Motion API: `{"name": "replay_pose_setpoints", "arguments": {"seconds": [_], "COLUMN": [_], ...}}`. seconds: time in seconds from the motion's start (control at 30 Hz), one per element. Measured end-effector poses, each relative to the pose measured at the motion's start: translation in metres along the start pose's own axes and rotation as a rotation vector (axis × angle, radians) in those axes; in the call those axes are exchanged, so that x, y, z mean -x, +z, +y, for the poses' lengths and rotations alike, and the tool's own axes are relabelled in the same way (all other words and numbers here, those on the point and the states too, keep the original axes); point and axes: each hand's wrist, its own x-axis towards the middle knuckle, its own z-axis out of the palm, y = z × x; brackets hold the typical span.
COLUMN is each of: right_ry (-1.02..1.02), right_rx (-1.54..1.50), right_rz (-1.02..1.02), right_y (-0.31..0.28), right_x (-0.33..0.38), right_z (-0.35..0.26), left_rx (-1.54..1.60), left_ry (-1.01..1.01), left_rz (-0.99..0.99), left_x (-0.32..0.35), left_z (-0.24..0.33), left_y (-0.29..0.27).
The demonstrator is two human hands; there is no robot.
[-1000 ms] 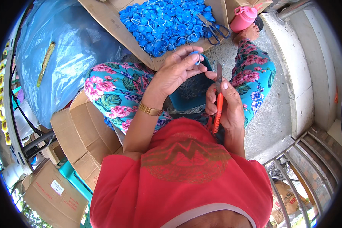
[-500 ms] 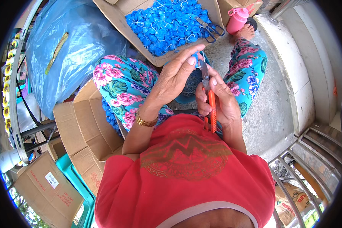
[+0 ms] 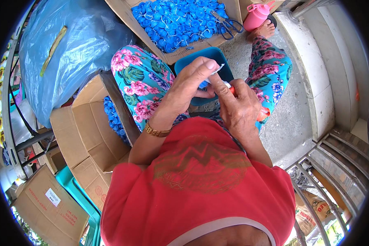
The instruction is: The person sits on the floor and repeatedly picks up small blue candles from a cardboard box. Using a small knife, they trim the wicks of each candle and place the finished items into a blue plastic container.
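head view: the left hand (image 3: 192, 82), thumb and fingers brought nearly together, pinches a small blue piece (image 3: 203, 84), a white string (image 3: 218, 69) showing at the thumb tip. the right hand (image 3: 238, 108), fingers curled about an orange-handled tool (image 3: 263, 114), extends its forefinger to the string; the tool's remainder is hidden. the piece sits above a blue bin (image 3: 217, 53), near a cardboard box (image 3: 125, 10) containing similar pieces and scissors (image 3: 223, 21).

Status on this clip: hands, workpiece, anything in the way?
Left hand holding blue piece, mostly hidden. Right hand close by, gripping orange-handled tool. Blue tub below; nothing seen blocking either hand.
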Motion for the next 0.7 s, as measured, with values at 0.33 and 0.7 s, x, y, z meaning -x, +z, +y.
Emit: {"name": "replay_pose_setpoints", "arguments": {"seconds": [0.33, 0.7], "right_ry": [0.232, 0.254], "right_rx": [-0.079, -0.031], "right_rz": [-0.105, -0.068], "right_y": [-0.011, -0.006], "right_x": [-0.016, -0.017], "right_z": [-0.007, -0.001], "left_rx": [-0.011, 0.145], "left_ry": [0.294, 0.311], "left_rz": [-0.012, 0.086], "left_x": [-0.018, -0.029], "left_z": [-0.024, -0.031], "left_y": [-0.006, 0.008]}}
